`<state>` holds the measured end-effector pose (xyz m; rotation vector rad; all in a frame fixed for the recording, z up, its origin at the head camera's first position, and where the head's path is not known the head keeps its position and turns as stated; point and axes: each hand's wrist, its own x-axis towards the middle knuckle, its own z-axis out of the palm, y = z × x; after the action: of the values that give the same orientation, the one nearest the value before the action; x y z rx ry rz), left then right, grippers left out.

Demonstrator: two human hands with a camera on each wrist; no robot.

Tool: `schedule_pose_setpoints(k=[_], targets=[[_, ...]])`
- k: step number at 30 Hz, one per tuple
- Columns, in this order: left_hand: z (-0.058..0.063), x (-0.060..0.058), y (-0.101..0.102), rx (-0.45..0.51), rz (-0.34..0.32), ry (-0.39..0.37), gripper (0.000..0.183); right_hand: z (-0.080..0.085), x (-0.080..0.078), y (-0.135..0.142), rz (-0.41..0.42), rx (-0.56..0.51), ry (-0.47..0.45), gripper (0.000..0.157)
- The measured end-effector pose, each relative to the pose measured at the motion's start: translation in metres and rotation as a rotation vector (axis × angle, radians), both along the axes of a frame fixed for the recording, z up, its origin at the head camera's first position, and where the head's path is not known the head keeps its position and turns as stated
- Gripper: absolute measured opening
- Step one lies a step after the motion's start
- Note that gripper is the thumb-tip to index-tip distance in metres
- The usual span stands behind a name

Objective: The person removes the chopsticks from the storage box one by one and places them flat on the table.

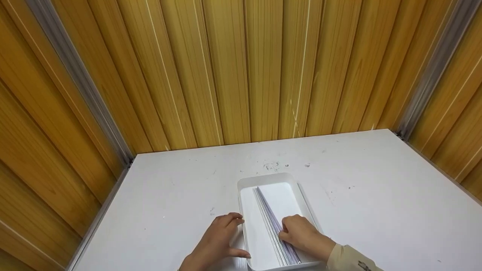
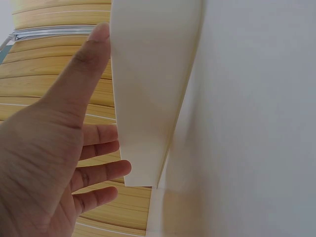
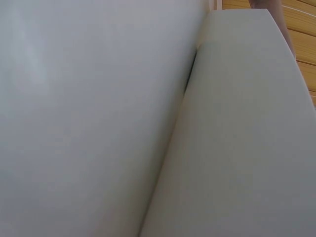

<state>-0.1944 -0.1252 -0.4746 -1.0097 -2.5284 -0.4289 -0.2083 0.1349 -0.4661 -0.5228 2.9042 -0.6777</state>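
Note:
A white rectangular bin (image 1: 308,210) stands on the table. Inside it, several long thin sheet-like pieces (image 1: 269,222), white and pale purple, lean on edge along its length; their kind is not clear. My right hand (image 1: 303,235) reaches in over the right wall, fingers curled, and pinches the purple piece's upper edge. My left hand (image 1: 218,241) touches the bin's left rim, thumb and fingers spread. In the left wrist view, the left hand (image 2: 59,143) has its fingertips against the white wall (image 2: 148,98). The right wrist view shows the bin's outer wall (image 3: 237,128); the right hand's grip is hidden there.
The white table (image 1: 376,188) extends around the bin and bears small dark marks (image 1: 272,166). Wood-patterned walls (image 1: 233,75) enclose its back and sides, with metal posts (image 1: 86,82) at the corners.

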Motion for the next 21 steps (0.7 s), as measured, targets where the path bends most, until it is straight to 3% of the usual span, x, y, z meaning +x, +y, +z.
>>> schedule_pose_setpoints(k=[11,21], targets=[[-0.0017,-0.0008,-0.0005,-0.002,-0.012,0.027,0.078,0.0005,-0.0009,-0.0021,-0.003,0.045,0.017,0.017],[-0.0009,-0.001,-0.0003,-0.008,-0.003,-0.007,0.079,0.0022,-0.0007,-0.0041,-0.003,0.058,0.028,0.019]])
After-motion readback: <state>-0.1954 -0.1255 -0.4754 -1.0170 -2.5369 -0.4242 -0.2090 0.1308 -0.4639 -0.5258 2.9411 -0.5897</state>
